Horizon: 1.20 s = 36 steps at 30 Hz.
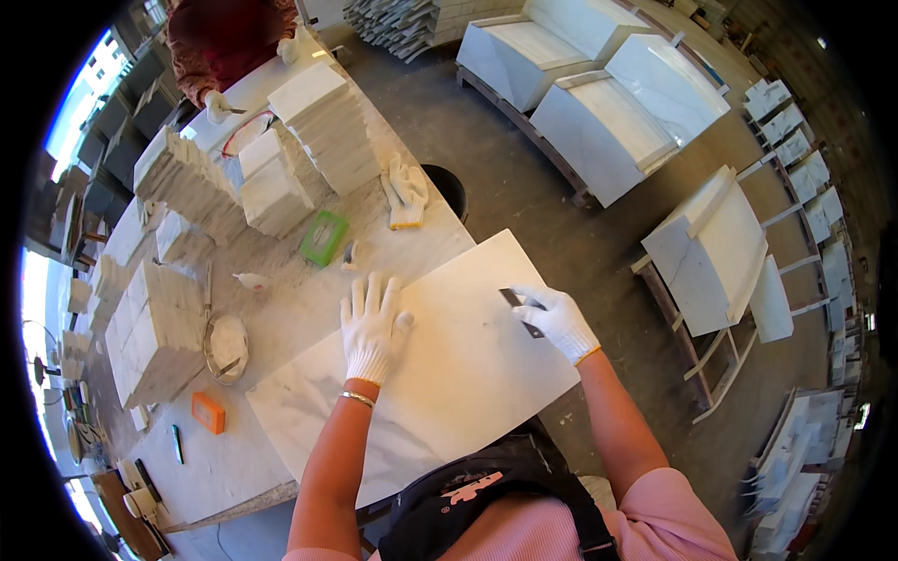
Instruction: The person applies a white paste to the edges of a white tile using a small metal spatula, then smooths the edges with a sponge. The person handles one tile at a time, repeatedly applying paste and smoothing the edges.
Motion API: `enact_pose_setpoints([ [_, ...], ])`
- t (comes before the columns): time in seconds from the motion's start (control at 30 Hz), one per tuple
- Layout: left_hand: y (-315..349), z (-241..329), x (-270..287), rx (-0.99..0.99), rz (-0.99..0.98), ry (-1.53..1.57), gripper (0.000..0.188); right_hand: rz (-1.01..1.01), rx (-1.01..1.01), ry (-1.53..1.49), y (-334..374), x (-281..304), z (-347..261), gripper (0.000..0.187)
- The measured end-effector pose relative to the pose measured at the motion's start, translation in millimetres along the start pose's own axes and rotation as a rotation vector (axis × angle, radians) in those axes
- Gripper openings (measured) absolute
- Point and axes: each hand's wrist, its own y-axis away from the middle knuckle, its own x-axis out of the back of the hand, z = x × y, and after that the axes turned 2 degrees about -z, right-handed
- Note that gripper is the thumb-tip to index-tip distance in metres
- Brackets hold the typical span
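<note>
A large white marble slab (449,374) with faint grey veins lies on the worktable in front of me, its right end reaching past the table's edge. My left hand (371,327), in a white knitted glove, rests flat on the slab's far left part with the fingers spread. Over the right part, my gloved right hand (558,323) grips a dark flat scraper blade (522,313) between thumb and fingers. The blade is on or just above the slab; I cannot tell which.
Stacks of marble tiles (154,327) stand on the dusty table, near a round dish (226,346), an orange block (208,412), a green box (324,237) and spare gloves (405,192). Across the table is a person (229,51) in gloves. Marble slabs on pallets (599,122) stand at right.
</note>
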Motion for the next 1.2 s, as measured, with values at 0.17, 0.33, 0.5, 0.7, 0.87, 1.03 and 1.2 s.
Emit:
enact_pose_setpoints([
  [0.17, -1.4, 0.2, -5.2, -0.013, 0.021, -0.023, 0.065, 0.133, 0.046, -0.286, 8.6, 58.1, 23.6, 0.009],
  [0.33, -4.4, -0.5, -9.1, 0.019, -0.028, -0.049, 0.069, 0.162, 0.100, -0.392, 4.0, 75.9, 34.2, 0.008],
  [0.5, -23.7, 37.7, -19.6, 0.063, -0.104, -0.128, 0.073, 0.140, -0.022, -0.486, -13.9, 96.2, 54.9, 0.013],
  [0.7, -83.4, 176.5, -34.5, -0.166, -0.088, 0.103, 0.074, 0.116, -0.045, -0.502, -42.4, 126.9, 59.5, 0.019],
  [0.87, -60.4, 247.5, -42.5, -0.534, -0.179, 0.399, 0.069, 0.028, -0.017, -0.444, -76.0, 138.4, 52.4, 0.028],
  [1.03, -16.0, 211.9, -36.3, -0.245, -0.140, 0.311, 0.069, -0.242, 0.032, -0.279, -106.0, 126.8, 28.4, 0.036],
  [1.2, 14.1, 116.3, -38.9, 0.266, 0.036, 0.021, 0.072, -0.311, 0.272, 0.048, -148.1, 102.5, 12.3, 0.033],
])
